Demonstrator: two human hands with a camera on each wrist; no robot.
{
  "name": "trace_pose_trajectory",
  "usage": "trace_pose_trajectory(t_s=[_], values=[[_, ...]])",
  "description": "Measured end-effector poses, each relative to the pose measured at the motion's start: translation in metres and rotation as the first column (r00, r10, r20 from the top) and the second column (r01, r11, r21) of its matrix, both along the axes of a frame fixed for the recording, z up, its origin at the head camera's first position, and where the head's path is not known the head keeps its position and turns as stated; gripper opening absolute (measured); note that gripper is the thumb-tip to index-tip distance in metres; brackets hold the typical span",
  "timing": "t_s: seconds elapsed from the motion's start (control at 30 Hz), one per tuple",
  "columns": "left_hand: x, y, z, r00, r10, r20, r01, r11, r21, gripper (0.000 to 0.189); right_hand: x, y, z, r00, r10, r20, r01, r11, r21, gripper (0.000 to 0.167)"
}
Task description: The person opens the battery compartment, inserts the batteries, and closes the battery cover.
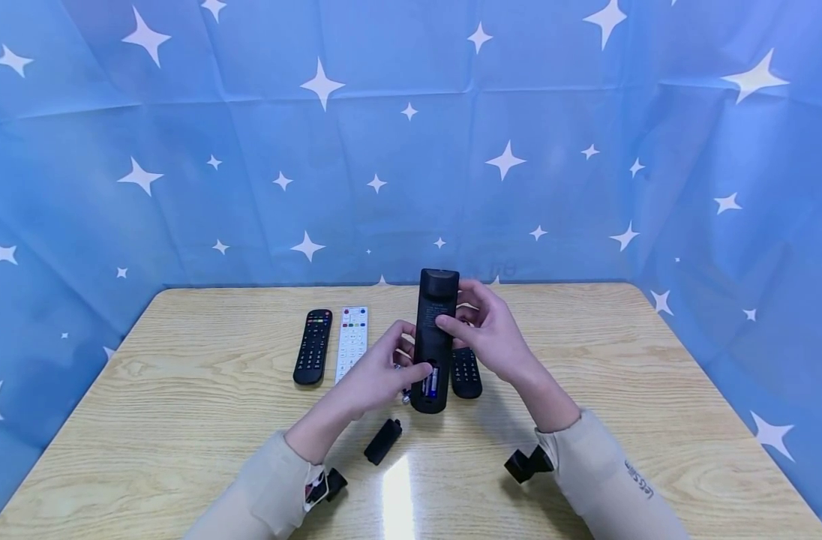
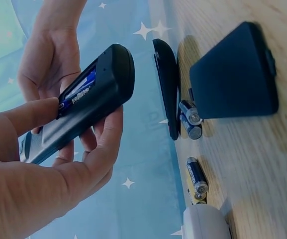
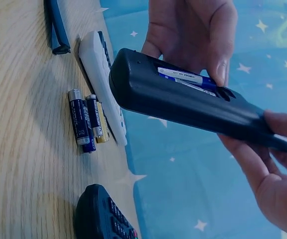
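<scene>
A black remote control (image 1: 435, 330) is held up above the table, its back turned toward me and its battery compartment uncovered. Two blue-and-silver batteries (image 3: 185, 77) lie side by side inside that compartment. My left hand (image 1: 387, 367) holds the lower part; its thumb touches the batteries' upper end, and its fingers curl beneath the remote. Farther up, my right hand (image 1: 488, 330) grips the remote between thumb and fingers. The black battery cover (image 1: 383, 442) lies apart on the table, below the hands. Loose batteries (image 2: 197, 177) lie on the wood under the remote.
To the left lie a black remote (image 1: 313, 347) and a white remote (image 1: 352, 337). Another black remote (image 1: 466, 373) lies partly behind the held one. A blue star-patterned cloth (image 1: 411, 150) hangs behind the wooden table (image 1: 181, 420).
</scene>
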State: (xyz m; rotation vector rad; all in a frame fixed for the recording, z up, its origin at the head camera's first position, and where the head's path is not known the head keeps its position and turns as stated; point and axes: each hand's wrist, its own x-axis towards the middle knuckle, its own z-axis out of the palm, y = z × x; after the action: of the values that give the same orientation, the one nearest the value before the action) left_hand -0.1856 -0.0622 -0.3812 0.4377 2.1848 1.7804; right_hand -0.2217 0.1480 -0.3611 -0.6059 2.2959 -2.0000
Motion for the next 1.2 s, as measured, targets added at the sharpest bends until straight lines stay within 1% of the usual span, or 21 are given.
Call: trace_pose_trajectory(t_s=[0.1, 0.3, 0.47, 0.6, 0.8, 0.97, 1.2], values=[[0.000, -0.001, 0.001, 1.000, 0.000, -0.004, 0.000, 1.000, -0.001, 0.040, -0.001, 0.000, 0.000, 1.000, 0.004, -0.003, -0.004, 1.000, 0.003, 0.048], [-0.001, 0.001, -0.003, 0.999, -0.018, -0.031, 0.018, 1.000, -0.017, 0.049, -0.002, 0.000, 0.000, 1.000, 0.002, 0.010, -0.002, 1.000, 0.006, 0.048], [0.000, 0.000, -0.002, 0.999, -0.037, -0.023, 0.036, 0.999, -0.026, 0.048, -0.005, 0.001, -0.003, 0.998, 0.001, 0.057, 0.000, 1.000, -0.017, 0.046], [0.002, 0.001, -0.001, 0.999, -0.037, -0.009, 0.037, 0.999, -0.038, 0.049, -0.007, 0.001, -0.006, 0.995, 0.005, 0.096, -0.002, 1.000, -0.030, 0.050], [0.003, -0.001, -0.004, 0.999, -0.040, -0.019, 0.039, 0.998, -0.046, 0.050, -0.007, 0.001, -0.010, 0.993, 0.025, 0.114, -0.020, 0.999, -0.045, 0.053], [0.004, -0.003, -0.004, 0.998, -0.042, -0.040, 0.038, 0.996, -0.082, 0.051, -0.007, 0.001, -0.011, 0.992, 0.034, 0.121, -0.028, 0.998, -0.055, 0.052], [0.005, -0.009, -0.005, 0.997, -0.056, -0.062, 0.046, 0.988, -0.145, 0.057, -0.009, 0.002, -0.011, 0.991, 0.027, 0.134, -0.018, 0.998, -0.067, 0.053]])
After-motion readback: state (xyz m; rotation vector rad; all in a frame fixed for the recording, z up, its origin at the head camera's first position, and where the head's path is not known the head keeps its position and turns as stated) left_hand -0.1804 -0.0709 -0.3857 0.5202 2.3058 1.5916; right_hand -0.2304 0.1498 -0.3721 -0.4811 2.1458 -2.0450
